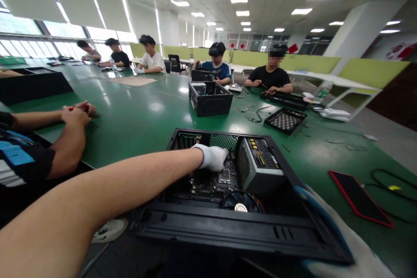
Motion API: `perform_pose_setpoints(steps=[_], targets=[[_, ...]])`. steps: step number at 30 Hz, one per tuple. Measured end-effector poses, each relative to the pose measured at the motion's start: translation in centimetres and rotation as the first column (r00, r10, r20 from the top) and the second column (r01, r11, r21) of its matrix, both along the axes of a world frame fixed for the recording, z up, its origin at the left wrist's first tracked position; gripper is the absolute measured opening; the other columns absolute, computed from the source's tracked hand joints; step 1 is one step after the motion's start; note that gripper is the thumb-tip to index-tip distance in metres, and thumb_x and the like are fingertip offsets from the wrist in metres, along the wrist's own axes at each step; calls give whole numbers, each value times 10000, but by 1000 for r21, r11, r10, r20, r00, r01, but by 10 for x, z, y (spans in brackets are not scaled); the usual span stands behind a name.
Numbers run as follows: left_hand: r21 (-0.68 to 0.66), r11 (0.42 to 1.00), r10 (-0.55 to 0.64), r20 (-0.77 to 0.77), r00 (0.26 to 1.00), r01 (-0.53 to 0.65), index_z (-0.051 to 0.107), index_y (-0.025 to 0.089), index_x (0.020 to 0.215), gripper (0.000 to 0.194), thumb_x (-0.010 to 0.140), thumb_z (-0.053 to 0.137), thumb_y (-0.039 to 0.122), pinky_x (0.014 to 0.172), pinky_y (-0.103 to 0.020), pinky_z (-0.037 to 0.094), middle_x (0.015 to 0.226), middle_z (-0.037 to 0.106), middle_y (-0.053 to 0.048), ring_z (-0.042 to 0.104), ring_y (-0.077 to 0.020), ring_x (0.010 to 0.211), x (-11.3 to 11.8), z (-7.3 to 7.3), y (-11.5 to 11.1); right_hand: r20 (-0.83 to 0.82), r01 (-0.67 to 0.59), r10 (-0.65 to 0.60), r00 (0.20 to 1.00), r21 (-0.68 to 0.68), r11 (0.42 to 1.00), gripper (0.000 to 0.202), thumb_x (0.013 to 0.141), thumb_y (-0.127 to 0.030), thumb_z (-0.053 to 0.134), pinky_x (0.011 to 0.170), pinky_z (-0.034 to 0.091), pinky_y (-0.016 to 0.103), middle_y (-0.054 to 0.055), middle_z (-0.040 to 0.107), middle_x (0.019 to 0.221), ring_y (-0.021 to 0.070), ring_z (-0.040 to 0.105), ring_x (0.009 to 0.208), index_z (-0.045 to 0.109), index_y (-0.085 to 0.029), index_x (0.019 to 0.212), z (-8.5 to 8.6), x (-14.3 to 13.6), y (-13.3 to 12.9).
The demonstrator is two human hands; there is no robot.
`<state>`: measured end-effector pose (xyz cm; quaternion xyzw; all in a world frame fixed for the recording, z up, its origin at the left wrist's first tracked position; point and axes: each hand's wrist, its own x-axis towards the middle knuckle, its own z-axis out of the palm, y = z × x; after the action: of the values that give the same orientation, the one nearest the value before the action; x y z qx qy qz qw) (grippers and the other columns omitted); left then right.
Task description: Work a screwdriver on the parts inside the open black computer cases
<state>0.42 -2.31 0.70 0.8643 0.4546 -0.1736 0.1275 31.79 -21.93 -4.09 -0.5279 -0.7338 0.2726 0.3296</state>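
An open black computer case [221, 221] lies before me at the table's near edge. My left hand [213, 157], in a white glove, reaches inside over the motherboard [205, 186], close to the CPU socket [224, 176]. Its fingers are curled closed; whatever they pinch is hidden. Along the case's right wall, my gloved right hand [345, 234] grips the outside, partly blurred and cut off by the frame. A grey power supply [260, 160] sits in the case's right part. Nearer to me, a round cooling fan [241, 205] with coloured wires rests inside.
Another open case [210, 100] stands ahead on the green table [146, 113]. On the right lie a red-edged dark panel [361, 197], a cable [387, 178] and a black tray [285, 120]. A co-worker's hands [78, 113] rest at left; several people sit farther back.
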Motion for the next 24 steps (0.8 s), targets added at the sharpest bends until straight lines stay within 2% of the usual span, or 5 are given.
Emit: perform_pose_setpoints(steps=[5, 13, 15, 18, 24], targets=[[-46, 998, 28, -32, 999, -30, 590, 143, 1317, 475, 899, 712, 332, 928, -311, 593, 1301, 742, -162, 744, -282, 1163, 5, -10, -1, -32, 37, -38, 999, -51, 998, 1021, 773, -531, 840, 1197, 476, 489, 53, 485, 1675, 389, 522, 1475, 365, -367, 1663, 3, -4, -3], [-13, 998, 66, 5, 998, -66, 603, 137, 1308, 441, 930, 672, 353, 908, -287, 590, 1307, 737, -152, 741, -267, 1153, 10, -13, 0, -37, 19, -23, 999, -96, 995, 1088, 727, -484, 879, 1199, 457, 492, 87, 465, 1686, 420, 535, 1456, 345, -370, 1668, 6, -6, -4], [-19, 999, 48, 5, 999, -48, 615, 148, 1303, 470, 917, 690, 405, 899, -296, 596, 1288, 747, -141, 744, -274, 1139, 9, -15, 0, -42, 29, -34, 999, -106, 994, 1122, 697, -495, 894, 1202, 448, 488, 67, 453, 1694, 431, 516, 1466, 333, -408, 1665, 4, -5, -5], [-7, 1000, -16, 5, 1000, 16, 622, 177, 1332, 539, 865, 741, 418, 970, -343, 580, 1320, 734, -145, 716, -314, 1204, 7, -18, -3, -47, 37, -43, 998, -132, 991, 1147, 684, -512, 897, 1202, 437, 476, 26, 444, 1701, 421, 493, 1485, 300, -466, 1662, 1, -4, -6], [37, 997, -65, -1, 998, 65, 645, 179, 1324, 532, 886, 709, 475, 1002, -386, 567, 1342, 706, -171, 699, -339, 1213, 11, -16, -9, -59, 49, -56, 997, -125, 991, 1133, 684, -524, 897, 1206, 412, 492, 29, 379, 1738, 416, 449, 1515, 322, -451, 1657, 1, -6, -5]])
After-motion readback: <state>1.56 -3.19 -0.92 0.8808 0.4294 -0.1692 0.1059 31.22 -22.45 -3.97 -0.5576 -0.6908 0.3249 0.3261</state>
